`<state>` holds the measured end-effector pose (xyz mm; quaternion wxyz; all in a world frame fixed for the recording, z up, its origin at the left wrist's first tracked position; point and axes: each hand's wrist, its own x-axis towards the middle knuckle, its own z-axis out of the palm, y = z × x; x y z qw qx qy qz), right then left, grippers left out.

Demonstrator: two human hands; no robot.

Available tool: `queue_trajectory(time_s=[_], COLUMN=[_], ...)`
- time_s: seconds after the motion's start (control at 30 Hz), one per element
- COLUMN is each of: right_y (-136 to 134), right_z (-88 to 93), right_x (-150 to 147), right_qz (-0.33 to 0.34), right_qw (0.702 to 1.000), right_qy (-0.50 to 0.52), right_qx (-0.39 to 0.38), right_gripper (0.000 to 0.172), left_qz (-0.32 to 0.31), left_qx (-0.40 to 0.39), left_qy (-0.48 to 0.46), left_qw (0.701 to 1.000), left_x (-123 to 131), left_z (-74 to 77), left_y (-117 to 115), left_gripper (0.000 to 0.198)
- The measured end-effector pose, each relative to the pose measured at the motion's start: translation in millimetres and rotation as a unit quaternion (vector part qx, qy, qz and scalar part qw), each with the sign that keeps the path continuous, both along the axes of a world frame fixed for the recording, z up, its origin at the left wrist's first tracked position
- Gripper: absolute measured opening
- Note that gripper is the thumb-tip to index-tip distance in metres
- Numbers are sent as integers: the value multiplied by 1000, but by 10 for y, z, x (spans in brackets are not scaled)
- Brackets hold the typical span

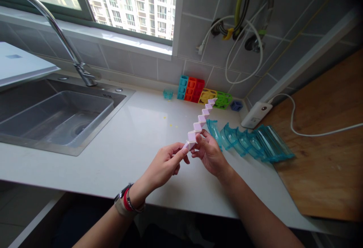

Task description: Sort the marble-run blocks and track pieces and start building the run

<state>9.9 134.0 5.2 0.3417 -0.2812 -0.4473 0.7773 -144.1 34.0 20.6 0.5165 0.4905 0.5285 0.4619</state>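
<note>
A pale purple and white snake puzzle (197, 127) stretches in a zigzag of wedge segments above the white counter. Its near end is pinched between the thumb and fingers of my left hand (170, 161). My right hand (210, 152) closes on the same toy a segment or so farther along, thumb on top. The far end points away toward the wall and rises free of both hands. Just beyond my right hand, several clear teal curved track pieces (241, 141) lie in a row on the counter.
Along the wall stand blue, orange, red, yellow and green plastic blocks (191, 89). A small teal piece (168, 94) and a dark blue cube (236, 106) flank them. Left is a sink (82, 145) with a faucet (64, 38). Right, a white power bank (256, 114) with a cable leans near a wooden board (326, 157).
</note>
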Motion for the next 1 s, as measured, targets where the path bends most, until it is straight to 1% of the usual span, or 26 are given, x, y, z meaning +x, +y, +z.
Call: queue_trajectory(time_s=[0.13, 0.33, 0.5, 0.63, 0.8, 1.0], right_y=[-1, -4, -8, 2, 22, 53], right_z=[10, 25, 42, 67, 82, 86], right_x=[5, 8, 8, 22, 37, 75], right_qz=[-2, 4, -7, -9, -12, 20], right_qw=[1000, 1000, 1000, 1000, 1000, 1000], right_qy=[5, 17, 1, -15, -7, -5], right_qx=[-2, -4, -3, -5, -12, -24], right_gripper=[49, 45, 47, 44, 38, 32], left_qz=[-7, -10, -13, -23, -37, -48], left_qx=[3, -4, -3, -2, -2, 2], left_qy=[-12, -22, -23, -18, -16, 12], left_qw=[1000, 1000, 1000, 1000, 999, 999], left_x=[-13, -23, -27, -29, -31, -26], left_z=[-7, -18, -15, -7, 6, 17], left_y=[6, 11, 11, 8, 6, -15], left_gripper=[43, 41, 43, 40, 38, 39])
